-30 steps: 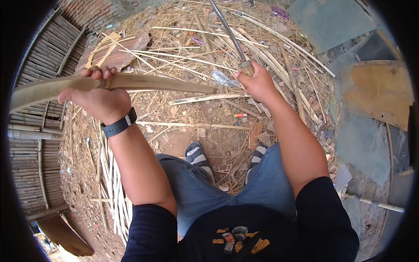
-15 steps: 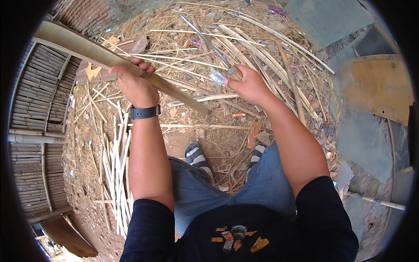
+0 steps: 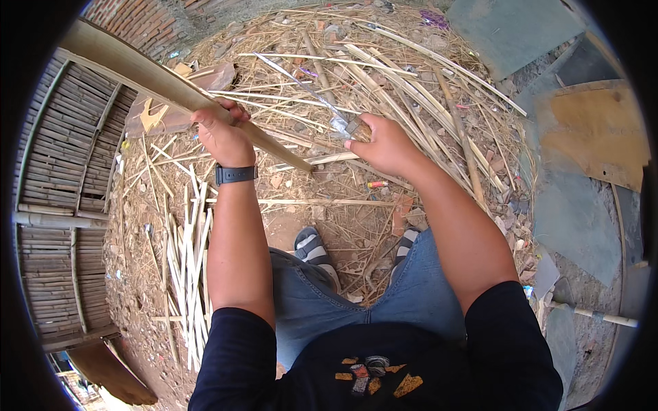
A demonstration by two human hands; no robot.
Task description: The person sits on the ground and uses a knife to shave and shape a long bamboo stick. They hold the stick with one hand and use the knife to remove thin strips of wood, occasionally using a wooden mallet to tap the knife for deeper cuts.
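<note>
My left hand (image 3: 226, 137), with a dark watch on the wrist, is wrapped round a long split bamboo piece (image 3: 147, 77). The bamboo slants from the upper left, where it looks widest, down to a narrow end near the ground in the middle. In my right hand (image 3: 387, 145) is a machete, its wooden handle (image 3: 356, 128) inside my closed fingers. Its long, thin-looking metal blade (image 3: 295, 81) points up and left, beyond the bamboo's lower end and apart from it. Below my left hand, a bundle of pale bamboo strips (image 3: 188, 267) lies on the ground.
Bamboo strips (image 3: 391, 75) and straw litter the dirt ground ahead. A bamboo-slat wall (image 3: 58, 151) stands at left, a brick wall (image 3: 130, 24) at the far left. Grey sheets (image 3: 576, 219) and a brown board (image 3: 589, 137) lie along the right. My sandalled feet (image 3: 315, 253) are below.
The machete has swung left, its blade tip now lower and farther left. My right hand has shifted slightly left and down. My left hand and the bamboo have moved a little to the right.
</note>
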